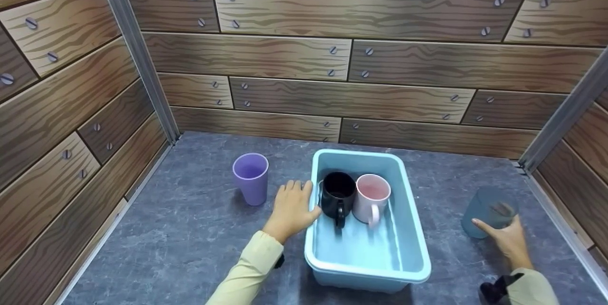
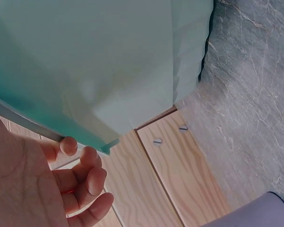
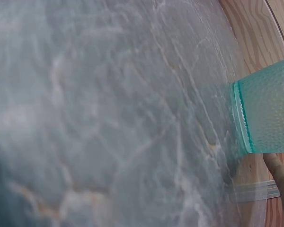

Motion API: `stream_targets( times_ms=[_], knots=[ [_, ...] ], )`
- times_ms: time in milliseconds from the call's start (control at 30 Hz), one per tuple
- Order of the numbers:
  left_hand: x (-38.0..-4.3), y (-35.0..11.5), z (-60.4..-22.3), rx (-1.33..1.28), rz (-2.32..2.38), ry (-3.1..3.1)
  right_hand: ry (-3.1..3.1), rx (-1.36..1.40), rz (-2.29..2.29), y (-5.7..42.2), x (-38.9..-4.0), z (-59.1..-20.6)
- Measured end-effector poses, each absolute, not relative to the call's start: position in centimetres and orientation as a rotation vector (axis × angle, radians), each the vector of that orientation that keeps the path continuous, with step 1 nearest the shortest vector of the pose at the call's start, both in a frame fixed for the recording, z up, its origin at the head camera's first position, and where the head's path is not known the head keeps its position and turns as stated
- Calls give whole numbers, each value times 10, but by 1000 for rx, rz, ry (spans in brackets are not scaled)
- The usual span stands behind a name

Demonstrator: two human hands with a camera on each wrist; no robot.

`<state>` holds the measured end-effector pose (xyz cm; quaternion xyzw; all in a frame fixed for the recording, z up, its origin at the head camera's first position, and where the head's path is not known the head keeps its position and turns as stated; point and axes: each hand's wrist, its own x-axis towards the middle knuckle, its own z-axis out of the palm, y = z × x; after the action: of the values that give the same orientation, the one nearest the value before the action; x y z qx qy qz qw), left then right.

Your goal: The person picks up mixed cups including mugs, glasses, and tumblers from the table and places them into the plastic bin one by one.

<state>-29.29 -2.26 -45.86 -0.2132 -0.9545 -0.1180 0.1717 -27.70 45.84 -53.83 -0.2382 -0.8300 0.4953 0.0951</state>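
My left hand (image 1: 292, 207) rests at the left rim of a light blue plastic bin (image 1: 368, 274), its fingers relaxed. In the left wrist view those fingers (image 2: 87, 182) lie just under the bin's rim (image 2: 26, 120). Inside the bin, a black mug (image 1: 332, 203) and a pink mug (image 1: 365, 207) stand upright side by side, handles toward me. Over on the right, my right hand (image 1: 513, 243) grips a translucent blue-green cup (image 1: 479, 212); the thumb is on its near side and fingers show dimly through the wall. The right wrist view shows the textured cup (image 3: 270, 109) close to the tabletop.
A purple cup (image 1: 253, 184) stands upright left of the bin, near my left hand. The grey marbled tabletop (image 1: 180, 243) is bounded by wood-patterned walls (image 1: 285, 58) with metal corner strips (image 1: 142, 58) at the back and sides.
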Motion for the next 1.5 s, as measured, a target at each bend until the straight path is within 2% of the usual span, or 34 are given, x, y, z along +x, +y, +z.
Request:
stream_targets(
  times_ms=[500, 800, 1500],
  knots=[
    [-293, -22, -458, -607, -308, -2717, -2477, -729, 1478, 459, -278, -541],
    [-292, -22, -458, -597, -307, -2685, -2474, -651, 1463, 460, -276, -543],
    [-292, -23, -458, -597, -307, -2712, -2414, -716, 1482, 456, -279, -542]
  ],
)
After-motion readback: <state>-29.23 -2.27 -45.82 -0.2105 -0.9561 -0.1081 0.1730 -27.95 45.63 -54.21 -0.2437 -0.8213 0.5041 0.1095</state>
